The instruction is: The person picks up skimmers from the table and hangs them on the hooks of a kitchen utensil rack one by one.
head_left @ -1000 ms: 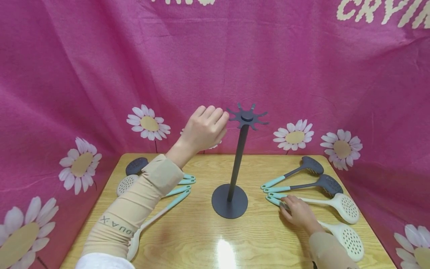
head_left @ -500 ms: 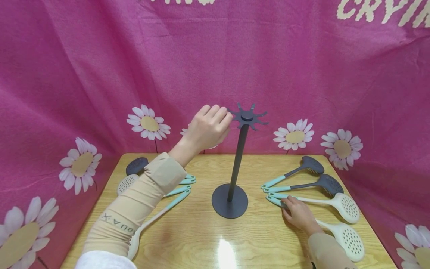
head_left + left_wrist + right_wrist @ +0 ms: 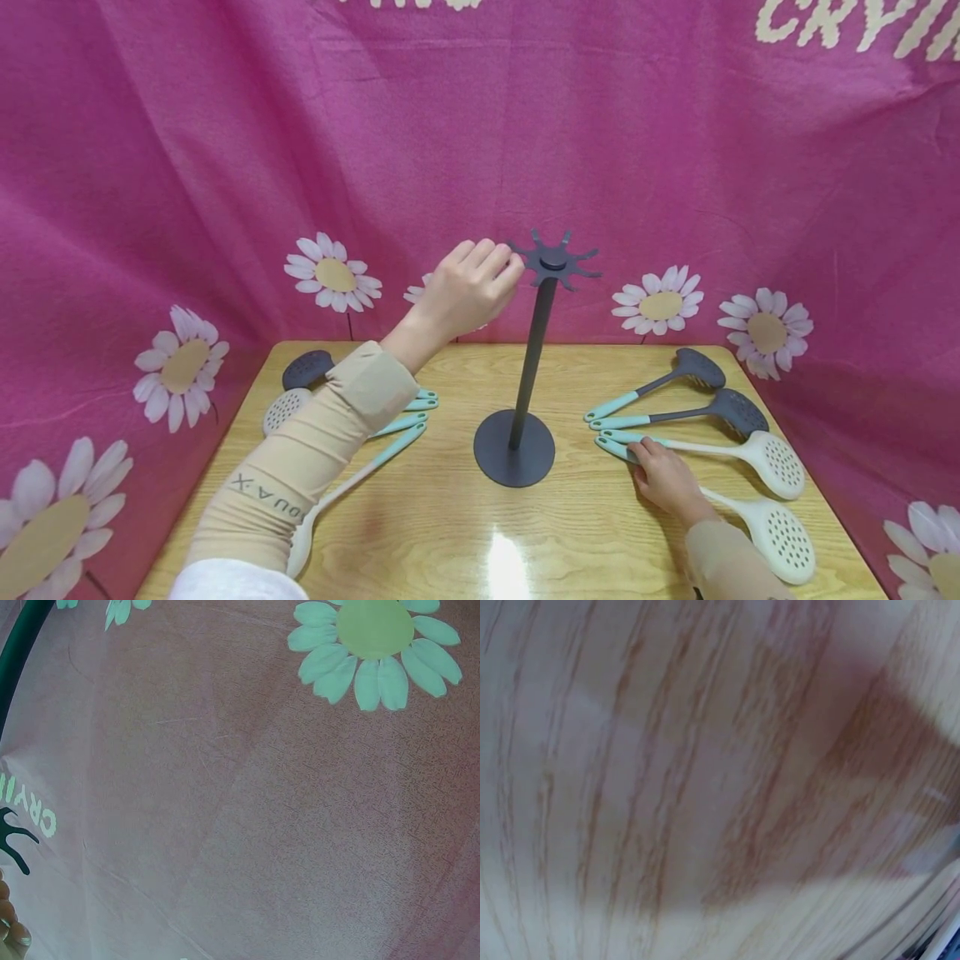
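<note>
My left hand (image 3: 480, 283) is raised beside the dark metal utensil stand (image 3: 534, 358), fingers curled and right at the prongs on its left side. No utensil shows in it; the palm side is hidden. In the left wrist view, curled fingertips (image 3: 9, 919) stand close to the stand's hooks (image 3: 13, 840). Low on the right, my right hand (image 3: 667, 479) grips the teal handle of the nearest white skimmer (image 3: 782, 537), which lies on the table, its round perforated head toward the right edge. Just behind lies another white skimmer (image 3: 776, 465).
Behind these lie a dark slotted turner (image 3: 735, 412) and a dark pasta server (image 3: 699, 367). On the left, partly hidden by my arm, are a dark slotted utensil (image 3: 306, 369), a white skimmer (image 3: 285, 408) and a long white spoon (image 3: 300, 542). Pink cloth (image 3: 637, 150) surrounds the wooden table (image 3: 442, 517).
My left hand has shifted slightly right, closer over the stand's prongs. My right fingers have drawn in round the skimmer's handle; the skimmer and the stand have hardly moved.
</note>
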`<state>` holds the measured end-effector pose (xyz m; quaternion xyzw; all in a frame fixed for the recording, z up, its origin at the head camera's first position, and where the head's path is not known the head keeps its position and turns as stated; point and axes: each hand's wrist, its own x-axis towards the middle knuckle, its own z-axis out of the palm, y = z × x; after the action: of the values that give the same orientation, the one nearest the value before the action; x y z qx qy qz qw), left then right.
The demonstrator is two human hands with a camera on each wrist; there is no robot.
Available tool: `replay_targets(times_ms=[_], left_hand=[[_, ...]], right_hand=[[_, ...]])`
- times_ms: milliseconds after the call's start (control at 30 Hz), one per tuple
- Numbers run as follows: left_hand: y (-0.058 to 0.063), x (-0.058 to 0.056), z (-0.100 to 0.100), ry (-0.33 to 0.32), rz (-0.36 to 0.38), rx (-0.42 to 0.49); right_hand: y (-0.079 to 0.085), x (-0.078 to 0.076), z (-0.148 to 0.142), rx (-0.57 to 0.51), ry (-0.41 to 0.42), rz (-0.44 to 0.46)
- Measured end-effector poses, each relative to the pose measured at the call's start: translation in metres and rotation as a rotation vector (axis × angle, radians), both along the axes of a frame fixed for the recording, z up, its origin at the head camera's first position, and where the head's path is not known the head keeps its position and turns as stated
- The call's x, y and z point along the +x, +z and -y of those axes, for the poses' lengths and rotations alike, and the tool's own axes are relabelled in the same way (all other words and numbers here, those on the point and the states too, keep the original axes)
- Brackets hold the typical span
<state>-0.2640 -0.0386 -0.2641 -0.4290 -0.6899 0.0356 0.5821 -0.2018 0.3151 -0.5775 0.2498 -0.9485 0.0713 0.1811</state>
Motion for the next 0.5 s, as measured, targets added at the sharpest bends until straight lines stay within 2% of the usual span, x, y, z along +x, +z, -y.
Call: replay_targets(times_ms=[300, 500], left_hand=[[-0.0012, 0.0009, -0.0017, -0.01, 0.005, 0.006], [-0.0015, 0.0018, -0.0024, -0.004, 0.008, 0.016]], right_hand=[[0.0033, 0.0007, 0.0029, 0.002, -0.004, 0.003], [0.0049, -0.0004, 0.0016, 0.006, 0.041, -0.086]])
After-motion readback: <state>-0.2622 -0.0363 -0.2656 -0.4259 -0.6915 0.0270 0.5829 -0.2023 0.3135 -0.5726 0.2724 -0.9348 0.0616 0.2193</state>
